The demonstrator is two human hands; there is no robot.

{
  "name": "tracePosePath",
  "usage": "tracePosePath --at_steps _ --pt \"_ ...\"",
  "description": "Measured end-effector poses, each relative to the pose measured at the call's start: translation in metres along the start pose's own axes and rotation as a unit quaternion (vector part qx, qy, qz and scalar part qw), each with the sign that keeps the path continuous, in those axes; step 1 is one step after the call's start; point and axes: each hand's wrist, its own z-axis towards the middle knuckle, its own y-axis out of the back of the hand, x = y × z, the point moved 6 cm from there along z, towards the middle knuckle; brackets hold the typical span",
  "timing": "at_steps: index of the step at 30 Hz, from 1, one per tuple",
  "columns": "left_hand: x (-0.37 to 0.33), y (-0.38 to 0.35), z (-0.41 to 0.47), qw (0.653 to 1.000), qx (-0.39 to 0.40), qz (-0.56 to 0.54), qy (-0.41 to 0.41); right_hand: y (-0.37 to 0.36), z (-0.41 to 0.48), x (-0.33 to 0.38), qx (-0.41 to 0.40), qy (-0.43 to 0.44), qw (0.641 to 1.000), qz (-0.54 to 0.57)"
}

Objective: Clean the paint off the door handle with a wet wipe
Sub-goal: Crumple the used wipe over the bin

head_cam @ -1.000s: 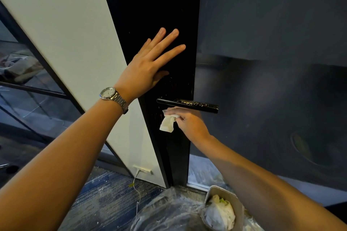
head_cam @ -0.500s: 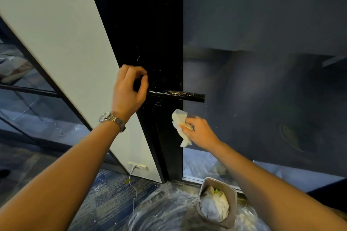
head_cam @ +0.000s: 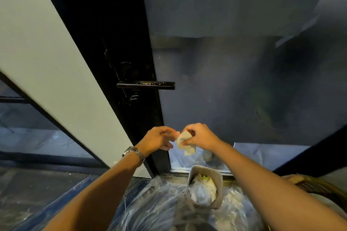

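Head view, so where are we holding the wet wipe (head_cam: 185,142) right now?

We are gripping it in our right hand (head_cam: 201,138), fingers curled round the bunched cloth, low in front of the door (head_cam: 105,24) near its bottom edge. Our left hand (head_cam: 158,139) is reaching in, fingertips meeting the wipe's top edge. We cannot tell whether it is pinching.

And the door handle (head_cam: 146,85)?

It is sitting well above both hands and a little to the left, with nothing touching it. Its long axis is running level from the black door stile toward the glass, and pale paint flecks are showing on top. Our left hand is lying slightly nearer.

What are we seeing in the bin (head_cam: 219,184)?

It is standing on the plastic sheet (head_cam: 159,202) by the door's bottom edge, holding crumpled white waste with something green.
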Motion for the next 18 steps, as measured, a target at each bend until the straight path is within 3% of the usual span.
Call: tracePosePath --at_steps 7,12,18 --pt "-0.009 -0.059 0.027 0.995 0.065 -0.071 0.010 0.017 -0.029 -0.043 -0.042 -0.056 0.998 0.006" --pt "0.000 -0.089 0.042 0.999 0.025 0.019 0.032 0.018 -0.045 -0.078 -0.034 -0.105 0.994 0.008" --pt "0.008 -0.118 0.044 0.996 0.062 0.042 0.047 0.017 -0.062 -0.113 -0.009 -0.172 0.985 -0.022"
